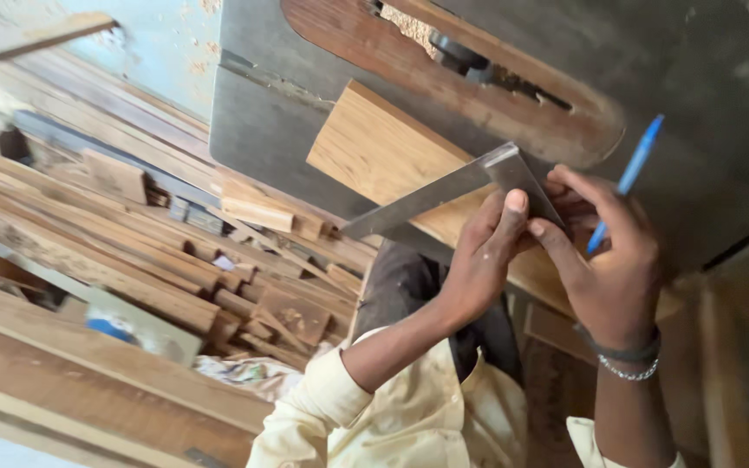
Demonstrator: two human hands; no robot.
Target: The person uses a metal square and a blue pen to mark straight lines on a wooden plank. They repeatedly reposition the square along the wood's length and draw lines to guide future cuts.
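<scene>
This is a woodworking shop. A grey metal saw table (704, 104) fills the upper part of the view, with a wooden insert plate (444, 78) set into it around a slot, and sawdust (413, 24) lies in the opening. Beside the table, a heap of offcuts and rough planks (132, 234) covers the floor. Long boards (88, 373) lie stacked along the near side. A steel try square (461, 186) rests on a planed plank (374, 152) on the table.
</scene>
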